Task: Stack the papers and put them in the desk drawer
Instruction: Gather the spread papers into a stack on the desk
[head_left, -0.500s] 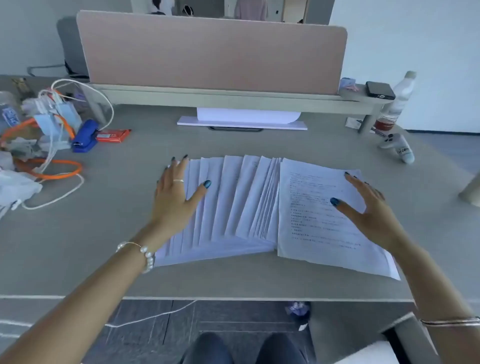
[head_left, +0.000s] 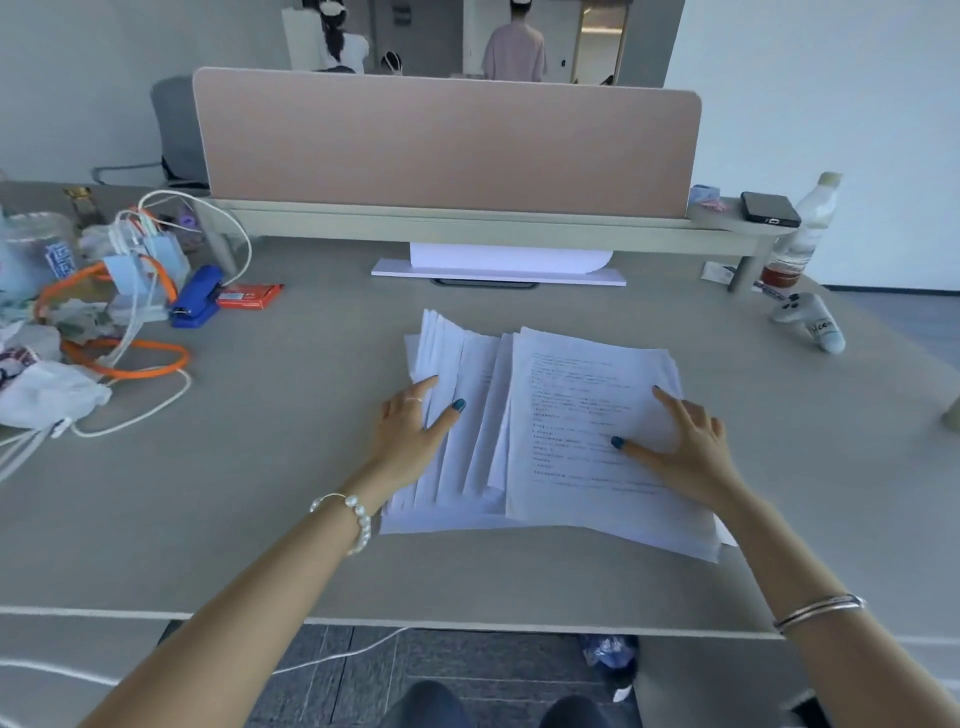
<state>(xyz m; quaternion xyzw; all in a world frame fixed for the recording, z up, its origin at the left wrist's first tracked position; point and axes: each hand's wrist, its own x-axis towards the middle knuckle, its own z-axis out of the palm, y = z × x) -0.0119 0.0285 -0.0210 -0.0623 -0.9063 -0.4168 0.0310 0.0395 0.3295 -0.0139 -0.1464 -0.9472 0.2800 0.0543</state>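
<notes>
- Where the grey surface (head_left: 291, 467) runs off the left edge, a tangle of orange and white cables (head_left: 124, 358) and a crumpled white bag (head_left: 47, 389) are cut off; what lies beneath them is hard to make out.
- Just right of the tangle sit a blue stapler (head_left: 197, 297) and a flat orange packet (head_left: 249, 296), whose print is too small to read.
- At the left side of the fanned white printed papers (head_left: 571, 431), which lie mid-surface, the left hand (head_left: 410, 431) has its fingers spread wide, the thumb on top; the fingertips slip under a lifted sheet edge and are partly hidden.
- On the top sheet the right hand (head_left: 691, 441) presses flat, its grip open and clamped on nothing; the printed lines are blurred.
- Behind, a pink fabric divider panel (head_left: 447, 145) hides the far desk.
- At far right a clear plastic bottle (head_left: 802, 234) stands partly behind the shelf leg.
- No drawer can be clearly made out.
</notes>
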